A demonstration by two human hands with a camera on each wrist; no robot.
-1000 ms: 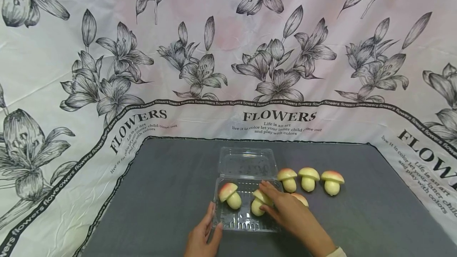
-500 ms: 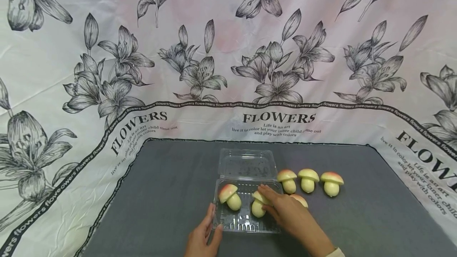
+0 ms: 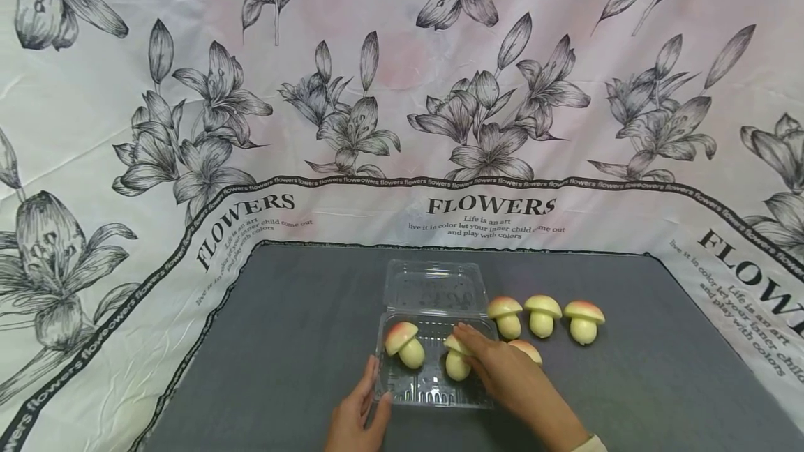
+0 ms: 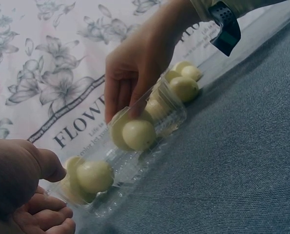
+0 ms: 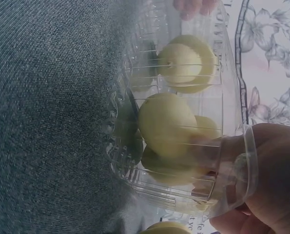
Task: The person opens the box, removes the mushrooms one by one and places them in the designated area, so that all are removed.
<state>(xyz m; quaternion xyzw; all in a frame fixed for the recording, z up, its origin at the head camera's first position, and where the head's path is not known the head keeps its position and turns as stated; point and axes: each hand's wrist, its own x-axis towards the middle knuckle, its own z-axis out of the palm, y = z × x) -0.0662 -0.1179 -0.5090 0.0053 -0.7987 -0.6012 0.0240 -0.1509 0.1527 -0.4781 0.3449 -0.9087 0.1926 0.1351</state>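
An open clear plastic clamshell box [image 3: 414, 396] lies on the table, its lid [image 3: 433, 284] folded back. Inside on the left, a toy mushroom [image 3: 411, 353] with a red-tinged yellow cap leans to one side. My right hand [image 3: 511, 375] reaches over the box's right wall and grips a second toy mushroom [image 3: 458, 367]; in the left wrist view, thumb and fingers hold its cap, with the pale stem [image 4: 139, 135] towards the camera. My left hand [image 3: 359, 413] holds the box's left edge between thumb and fingers, near the front corner.
Right of the box, several more toy mushrooms [image 3: 543, 316] stand on the grey tabletop [image 3: 283, 326]; one mushroom [image 3: 526, 349] is partly hidden behind my right hand. A flower-printed cloth [image 3: 402, 124] hangs around the table's back and sides. A dark band [image 4: 226, 29] circles my right wrist.
The mushroom in my right hand has turned slightly, its stem shifting a little to the right and more upright. My left hand and the box stay in place.
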